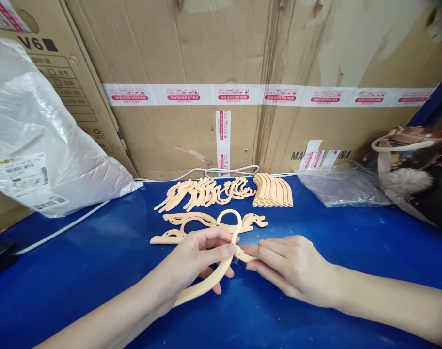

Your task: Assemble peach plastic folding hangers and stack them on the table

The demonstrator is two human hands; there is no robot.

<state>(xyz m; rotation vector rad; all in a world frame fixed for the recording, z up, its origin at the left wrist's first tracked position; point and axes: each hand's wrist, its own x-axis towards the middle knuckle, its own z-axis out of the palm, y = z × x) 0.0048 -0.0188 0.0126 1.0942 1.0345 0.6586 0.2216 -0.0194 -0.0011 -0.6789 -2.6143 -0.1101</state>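
My left hand (pixel 201 257) grips a peach plastic hanger piece (pixel 226 230) with a round hook loop at its top and a long curved arm running down under my palm. My right hand (pixel 290 264) pinches a small peach plastic part (pixel 243 255) against the hanger piece, just right of my left thumb. Both hands hover low over the blue table (pixel 97 271). Just behind them lie flat curved peach pieces (pixel 192 224).
Farther back sit a row of several hook-shaped peach parts (pixel 206 191) and a neat stack of curved peach strips (pixel 272 190). Cardboard boxes (pixel 243 58) form the back wall. A white plastic bag (pixel 35 140) lies left, a clear bag (pixel 342 184) and a dark handbag (pixel 417 169) right. A white cable (pixel 61 229) crosses the left.
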